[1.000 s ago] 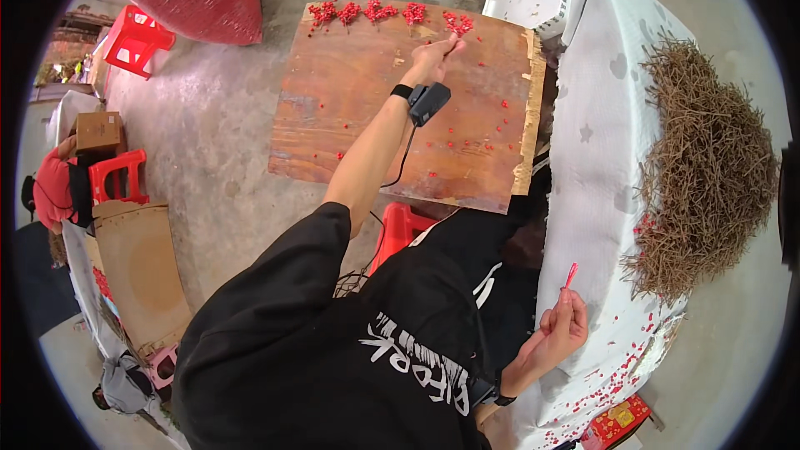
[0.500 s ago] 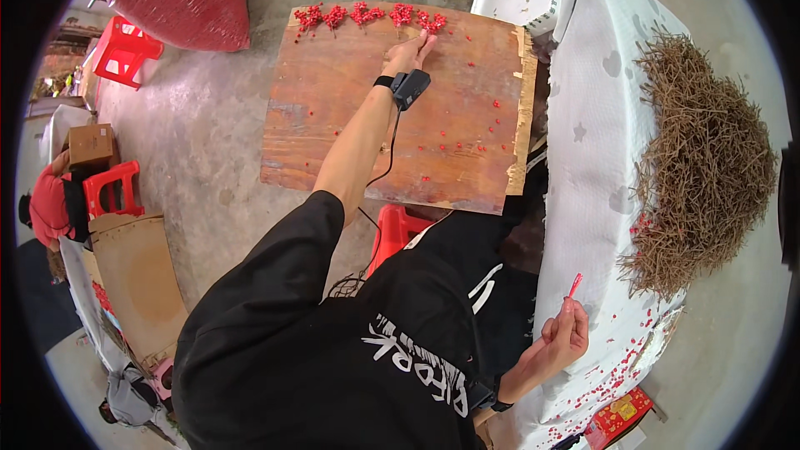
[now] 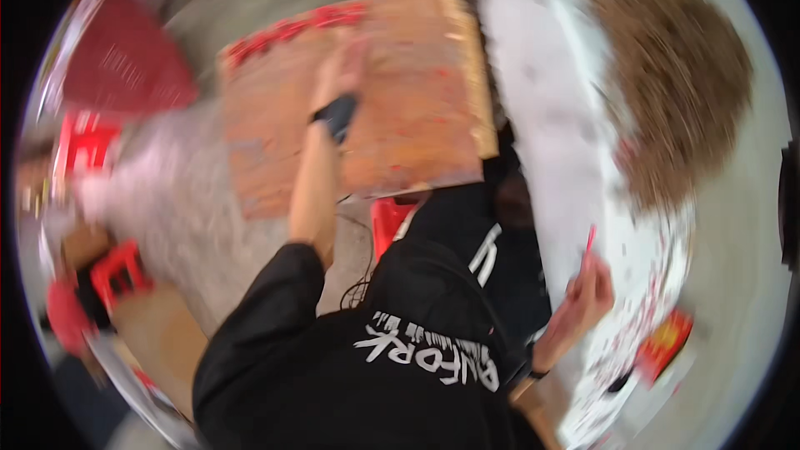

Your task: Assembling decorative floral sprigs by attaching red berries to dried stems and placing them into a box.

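Note:
My left hand (image 3: 340,67) is over the wooden board (image 3: 400,108), just below the right end of a row of red berry clusters (image 3: 292,27) along its far edge. Motion smears its fingers, so I cannot see if they hold anything. At the right, my right hand (image 3: 587,293) is closed, pinching a thin pinkish-red stick-like piece (image 3: 591,238) that points upward. It is beside the white-covered table (image 3: 542,117), whose near part is scattered with small red bits.
A heap of thin brown stems (image 3: 667,75) lies on the white table, with a red-and-yellow box (image 3: 667,340) at its near end. Left of the board are a big red sack (image 3: 125,54) and red stools (image 3: 87,146). A person in red (image 3: 68,312) is at far left.
The whole view has turned and blurred, shifting the board leftward in the picture. My left hand is now slightly lower than the berry row. My right hand still holds the thin piece.

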The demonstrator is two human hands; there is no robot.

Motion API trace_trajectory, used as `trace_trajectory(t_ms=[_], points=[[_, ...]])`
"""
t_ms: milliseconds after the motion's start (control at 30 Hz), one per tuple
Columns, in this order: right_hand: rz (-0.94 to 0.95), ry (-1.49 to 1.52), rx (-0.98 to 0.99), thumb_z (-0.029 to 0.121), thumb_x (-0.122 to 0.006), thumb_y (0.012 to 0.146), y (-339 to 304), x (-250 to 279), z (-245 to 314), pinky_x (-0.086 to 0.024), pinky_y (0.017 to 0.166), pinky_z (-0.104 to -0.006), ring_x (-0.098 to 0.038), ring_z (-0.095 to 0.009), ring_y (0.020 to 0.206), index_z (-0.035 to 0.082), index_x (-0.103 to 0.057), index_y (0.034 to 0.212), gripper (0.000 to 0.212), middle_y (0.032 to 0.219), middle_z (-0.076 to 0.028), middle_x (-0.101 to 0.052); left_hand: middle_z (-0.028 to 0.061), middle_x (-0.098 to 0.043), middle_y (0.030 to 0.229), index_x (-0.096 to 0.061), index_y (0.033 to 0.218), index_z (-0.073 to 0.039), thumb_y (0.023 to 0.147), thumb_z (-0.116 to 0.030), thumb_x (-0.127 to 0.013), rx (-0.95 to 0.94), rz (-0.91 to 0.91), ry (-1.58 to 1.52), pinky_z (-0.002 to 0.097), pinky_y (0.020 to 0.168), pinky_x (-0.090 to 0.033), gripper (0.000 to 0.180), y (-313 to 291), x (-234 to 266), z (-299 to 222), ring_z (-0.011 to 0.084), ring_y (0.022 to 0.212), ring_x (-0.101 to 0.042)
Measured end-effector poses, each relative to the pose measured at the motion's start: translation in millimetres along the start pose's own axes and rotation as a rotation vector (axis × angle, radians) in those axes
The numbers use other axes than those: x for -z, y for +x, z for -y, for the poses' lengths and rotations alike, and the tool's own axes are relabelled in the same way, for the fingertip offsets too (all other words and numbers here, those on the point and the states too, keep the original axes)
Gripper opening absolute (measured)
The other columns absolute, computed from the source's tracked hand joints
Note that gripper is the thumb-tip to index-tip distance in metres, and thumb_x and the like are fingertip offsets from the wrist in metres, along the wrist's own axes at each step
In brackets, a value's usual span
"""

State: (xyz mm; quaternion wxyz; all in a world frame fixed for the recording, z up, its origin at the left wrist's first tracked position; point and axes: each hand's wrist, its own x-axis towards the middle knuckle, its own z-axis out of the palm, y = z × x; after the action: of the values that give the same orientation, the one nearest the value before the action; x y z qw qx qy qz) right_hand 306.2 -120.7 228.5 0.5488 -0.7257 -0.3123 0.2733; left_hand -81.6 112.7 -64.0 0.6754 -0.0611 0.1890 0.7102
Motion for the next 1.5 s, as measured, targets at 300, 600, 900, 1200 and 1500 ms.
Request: trace_trajectory(t_ms=[300,600,900,1200,1500], points=[[-0.282,-0.429,0.219,0.010,-0.069,0.083,74.8,56.1,5.3,-0.014,0.048,-0.0212,-0.023,-0.001,0.051,0.000,-0.071,0.090,0.013,0.055,0.011,-0.031,0.0082,-0.064,0.104,-0.057,0.116,0.003,0.095,-0.021,-0.055,0.084,-0.243,0.508,0.0186,0.078,-0.048,0.031,-163.6,-94.2,104.7,0.0085,0.089,-0.059],[-0.215,-0.527,0.083,0.010,-0.070,0.081,81.2,57.2,-13.1,-0.017,0.048,-0.0216,-0.024,-0.001,0.052,0.001,-0.072,0.095,0.016,0.056,0.010,-0.029,0.0124,-0.068,0.085,-0.062,0.107,0.008,0.093,-0.032,-0.058,0.327,0.011,0.898,0.0211,0.058,-0.045,0.042,-210.6,-131.7,161.5,0.0102,0.065,-0.058],[-0.304,-0.350,0.087,0.006,-0.070,0.081,69.0,112.9,-24.2,-0.018,0.047,-0.0219,-0.025,-0.002,0.052,0.003,-0.072,0.097,0.016,0.055,0.009,-0.031,0.0140,-0.068,0.083,-0.063,0.105,0.009,0.094,-0.032,-0.056,0.266,0.153,1.009,0.0225,0.056,-0.046,0.043,-230.8,-184.3,191.8,0.0126,0.063,-0.058],[-0.185,-0.399,0.194,-0.001,-0.068,0.078,69.7,137.7,-47.7,-0.022,0.048,-0.0209,-0.027,-0.004,0.052,0.002,-0.071,0.095,0.017,0.056,0.005,-0.031,0.0147,-0.068,0.081,-0.064,0.103,0.009,0.095,-0.031,-0.055,0.204,0.296,1.156,0.0235,0.054,-0.047,0.042,-259.0,-231.5,262.3,0.0139,0.062,-0.060],[-0.155,-0.310,0.186,-0.004,-0.064,0.079,53.5,169.2,-27.6,-0.032,0.052,-0.0233,-0.034,-0.006,0.055,0.002,-0.070,0.099,0.021,0.060,0.002,-0.040,0.0139,-0.069,0.083,-0.066,0.101,0.006,0.093,-0.028,-0.057,0.132,0.434,1.240,0.0221,0.054,-0.048,0.036,-265.1,-266.3,308.8,0.0133,0.066,-0.062]])
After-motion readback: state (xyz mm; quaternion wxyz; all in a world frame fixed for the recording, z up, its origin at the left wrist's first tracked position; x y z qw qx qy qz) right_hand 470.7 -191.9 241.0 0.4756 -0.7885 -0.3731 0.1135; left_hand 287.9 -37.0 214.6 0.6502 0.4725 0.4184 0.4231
